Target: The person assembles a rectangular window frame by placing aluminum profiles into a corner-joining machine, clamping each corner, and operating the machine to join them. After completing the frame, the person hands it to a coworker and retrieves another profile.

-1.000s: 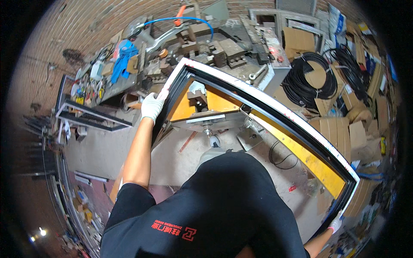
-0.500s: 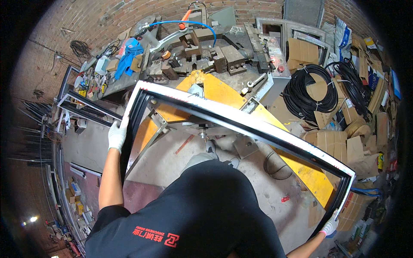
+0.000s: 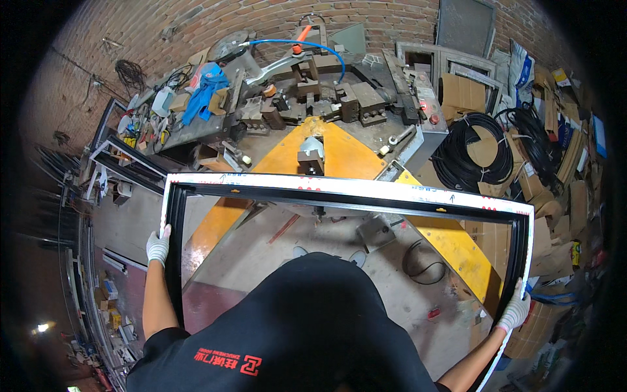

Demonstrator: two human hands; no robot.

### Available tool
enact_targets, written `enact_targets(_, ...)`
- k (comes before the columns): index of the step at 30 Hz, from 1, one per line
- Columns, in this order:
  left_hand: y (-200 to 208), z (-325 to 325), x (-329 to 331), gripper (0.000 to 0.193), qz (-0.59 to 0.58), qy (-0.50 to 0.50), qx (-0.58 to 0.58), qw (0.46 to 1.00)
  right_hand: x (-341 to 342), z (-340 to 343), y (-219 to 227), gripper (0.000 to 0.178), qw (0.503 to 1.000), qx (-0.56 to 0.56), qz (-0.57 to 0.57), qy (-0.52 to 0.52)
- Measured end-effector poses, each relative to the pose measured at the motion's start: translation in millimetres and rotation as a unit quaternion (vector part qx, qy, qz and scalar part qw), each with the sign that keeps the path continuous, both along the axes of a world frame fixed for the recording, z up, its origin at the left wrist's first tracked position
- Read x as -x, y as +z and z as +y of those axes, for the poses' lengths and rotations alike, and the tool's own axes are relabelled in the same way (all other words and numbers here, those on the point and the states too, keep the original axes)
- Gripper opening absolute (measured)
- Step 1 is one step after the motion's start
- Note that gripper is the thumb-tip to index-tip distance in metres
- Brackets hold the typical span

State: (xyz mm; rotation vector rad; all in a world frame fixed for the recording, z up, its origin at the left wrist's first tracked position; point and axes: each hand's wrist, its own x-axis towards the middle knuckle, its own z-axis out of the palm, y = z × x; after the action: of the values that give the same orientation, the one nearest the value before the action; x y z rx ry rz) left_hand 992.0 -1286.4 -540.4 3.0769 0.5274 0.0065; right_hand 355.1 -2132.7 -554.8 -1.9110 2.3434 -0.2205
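Observation:
A large rectangular frame (image 3: 353, 186), black with white film along its outer face, spans the view in front of my body. Its long far bar lies nearly level over the near part of a machine with yellow plates (image 3: 356, 153). My left hand (image 3: 158, 246), in a white knit glove, is closed round the frame's left side bar. Gloved the same way, my right hand (image 3: 514, 310) grips the right side bar below its corner. The frame's near end is hidden by my body and the picture's edge.
Metal blocks (image 3: 307, 88) and a blue hose (image 3: 307, 43) sit on the machine. To the right lie coiled black cable (image 3: 473, 153) and cardboard (image 3: 464, 95). More black frame pieces (image 3: 134, 160) lean at the left. A metal plate (image 3: 379, 233) rests on the floor.
The frame has turned from a slant to nearly level, its left corner coming nearer and its right end rising. My left hand moved left and nearer, my right hand farther away.

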Motion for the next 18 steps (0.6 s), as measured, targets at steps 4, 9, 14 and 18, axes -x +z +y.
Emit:
enact_targets(4, -7.5, 51.1, 20.1, 0.09, 0.037, 0.032, 0.043, 0.998, -53.3, -10.0, 26.5, 0.096, 0.999, 0.024, 0.002, 0.046)
enact_targets(9, -16.9, 127.2, 49.0, 0.099, 0.048, 0.076, 0.052, 0.995, -124.1, 7.8, 36.8, 0.088, 0.991, 0.075, -0.001, 0.107)
enact_targets(14, -21.8, 212.9, 82.2, 0.085, 0.033, 0.142, 0.027, 0.989, -195.0, 38.3, 35.6, 0.089, 0.981, 0.079, -0.065, 0.165)
enact_targets(18, -28.3, 282.0, 111.1, 0.111, 0.101, 0.209, 0.008, 0.973, -238.9, 60.7, 25.1, 0.083, 0.973, 0.061, -0.053, 0.218)
